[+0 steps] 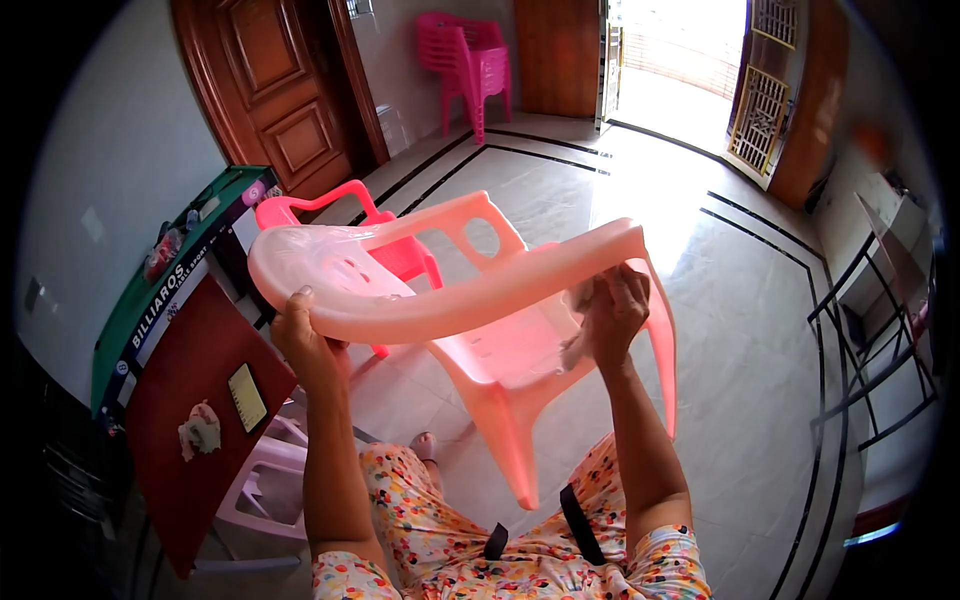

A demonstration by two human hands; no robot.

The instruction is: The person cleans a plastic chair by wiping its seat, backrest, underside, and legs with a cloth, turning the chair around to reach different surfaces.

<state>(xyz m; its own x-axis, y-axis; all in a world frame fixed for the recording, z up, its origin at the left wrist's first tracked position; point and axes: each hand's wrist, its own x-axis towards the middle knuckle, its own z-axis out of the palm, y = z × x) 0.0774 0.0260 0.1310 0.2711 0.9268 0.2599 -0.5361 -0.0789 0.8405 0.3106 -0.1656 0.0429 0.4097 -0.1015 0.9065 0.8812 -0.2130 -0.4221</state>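
Note:
A pale pink plastic armchair (440, 305) is tilted in front of me, held up off level. My left hand (305, 335) grips the rounded edge at its left end, thumb on top and fingers underneath. My right hand (618, 310) is closed, knuckles up, against the inner side below the right end of the same rim. Beside its fingers shows a greyish crumpled patch (577, 350) that looks like a cloth, partly hidden by the hand. Behind the pale chair stands a brighter pink chair (405, 258), partly covered by it.
At left is a dark red table (175, 440) with a crumpled cloth (200, 432) and a yellowish box (247, 398). Behind it is a green billiard table (130, 325). Stacked pink chairs (465, 65) stand at the back. A black metal frame (880, 330) is at right.

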